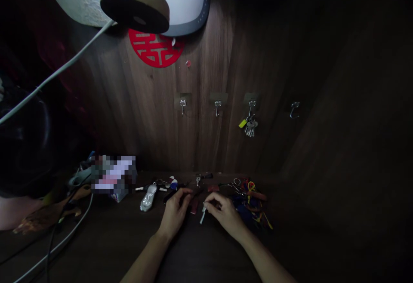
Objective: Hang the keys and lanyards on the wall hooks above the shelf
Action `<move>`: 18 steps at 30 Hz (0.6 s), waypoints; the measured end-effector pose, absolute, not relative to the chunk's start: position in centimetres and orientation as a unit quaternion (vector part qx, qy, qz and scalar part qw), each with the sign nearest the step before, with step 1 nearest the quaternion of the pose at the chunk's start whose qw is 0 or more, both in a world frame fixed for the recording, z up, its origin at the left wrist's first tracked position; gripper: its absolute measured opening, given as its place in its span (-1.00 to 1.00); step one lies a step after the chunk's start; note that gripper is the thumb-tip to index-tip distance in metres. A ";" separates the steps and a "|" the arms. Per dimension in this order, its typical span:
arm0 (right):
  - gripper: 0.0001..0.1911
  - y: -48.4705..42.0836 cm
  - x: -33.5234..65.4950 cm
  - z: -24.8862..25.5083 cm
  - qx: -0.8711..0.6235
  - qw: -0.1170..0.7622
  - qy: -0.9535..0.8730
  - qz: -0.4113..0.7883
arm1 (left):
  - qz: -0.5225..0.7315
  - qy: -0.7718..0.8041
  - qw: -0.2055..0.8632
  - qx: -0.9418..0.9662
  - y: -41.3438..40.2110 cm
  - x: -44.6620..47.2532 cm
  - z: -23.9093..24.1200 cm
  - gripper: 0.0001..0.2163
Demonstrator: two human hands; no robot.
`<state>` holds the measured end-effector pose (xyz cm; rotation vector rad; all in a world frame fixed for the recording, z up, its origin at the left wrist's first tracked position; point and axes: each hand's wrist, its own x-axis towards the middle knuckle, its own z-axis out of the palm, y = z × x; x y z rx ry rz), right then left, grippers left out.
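Observation:
My right hand is closed in a pinch on a small silver key, whose blade points down toward the table. To its left, my left hand has thumb and forefinger apart, with nothing visible between them. A dark red tag lies between the two hands, and a second red piece is just beyond my right fingers. Left of my left hand rests a silver key fob with keys and a blue round tag. A tangle of keys and coloured cords lies right of my right hand.
Metal hooks line the wood wall; one holds a key bunch with a yellow tag. A lamp hangs at top left before a red paper cutout. White cable and a blurred box are at left.

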<state>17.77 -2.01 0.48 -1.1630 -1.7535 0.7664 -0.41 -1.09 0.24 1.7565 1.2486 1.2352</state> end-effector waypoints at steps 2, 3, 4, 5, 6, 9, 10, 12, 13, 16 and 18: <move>-0.76 -1.8 17.5 0.4 -0.465 0.467 -0.652 0.375 | 0.454 0.454 0.328 0.693 -1.3 -0.2 0.5 -0.79; -0.73 -1.7 17.3 0.4 -0.457 0.478 -0.632 0.404 | 0.445 0.443 0.336 0.702 -1.4 -0.1 0.6 -0.78; -0.70 -1.6 17.1 0.4 -0.447 0.487 -0.617 0.427 | 0.437 0.435 0.343 0.709 -1.6 0.0 0.7 -0.78; -0.68 -1.5 16.9 0.5 -0.438 0.492 -0.609 0.442 | 0.430 0.428 0.351 0.713 -1.7 0.0 0.9 -0.78; -0.66 -1.5 16.8 0.5 -0.432 0.495 -0.603 0.451 | 0.426 0.422 0.357 0.717 -1.8 0.0 1.0 -0.78; -0.65 -1.4 16.5 0.6 -0.429 0.497 -0.596 0.462 | 0.420 0.397 0.379 0.723 -1.9 0.1 1.4 -0.80; -0.65 -1.4 16.4 0.5 -0.430 0.498 -0.595 0.462 | 0.418 0.388 0.391 0.723 -2.0 0.1 1.5 -0.81; -0.65 -1.4 16.4 0.5 -0.431 0.500 -0.596 0.457 | 0.415 0.375 0.414 0.718 -1.9 0.2 1.6 -0.80; -0.66 -1.4 16.4 0.4 -0.431 0.500 -0.597 0.455 | 0.415 0.374 0.421 0.715 -1.9 0.3 1.5 -0.80; -0.67 -1.3 16.5 0.2 -0.431 0.496 -0.609 0.444 | 0.420 0.386 0.416 0.708 -1.8 0.3 1.3 -0.81; -0.67 -1.3 16.6 0.1 -0.432 0.493 -0.617 0.436 | 0.425 0.394 0.413 0.702 -1.7 0.4 1.2 -0.81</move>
